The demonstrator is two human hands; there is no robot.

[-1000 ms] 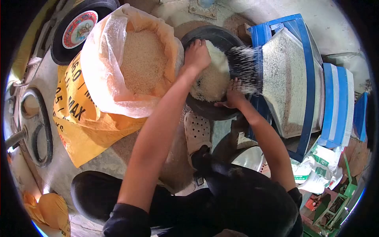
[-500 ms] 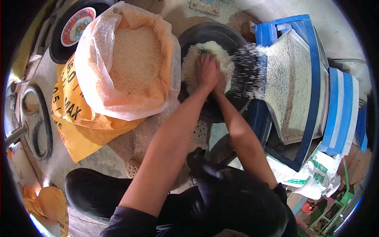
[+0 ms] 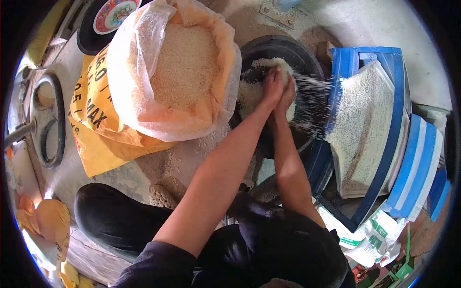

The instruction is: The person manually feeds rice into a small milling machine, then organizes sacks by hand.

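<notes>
White rice (image 3: 247,93) lies heaped in a black basin (image 3: 269,45) that sits on the dusty floor, and both hands are down in that heap, at the middle of the basin. The left hand (image 3: 272,86) and the right hand (image 3: 289,93) are pressed side by side, touching along their edges, with fingers stretched out and pointing into the grain. Neither is clenched, and neither visibly grips anything; the palms face down, so what lies under them cannot be told. Just to the right, a blue chute (image 3: 389,96) carries a layer of grain (image 3: 360,125), and a thin spray of kernels (image 3: 312,91) crosses from its lip into the basin beside the right hand. Touching the basin on its left stands an orange sack (image 3: 144,115) with a clear liner, open and full of rice, resting on a yellow printed bag (image 3: 91,120).
</notes>
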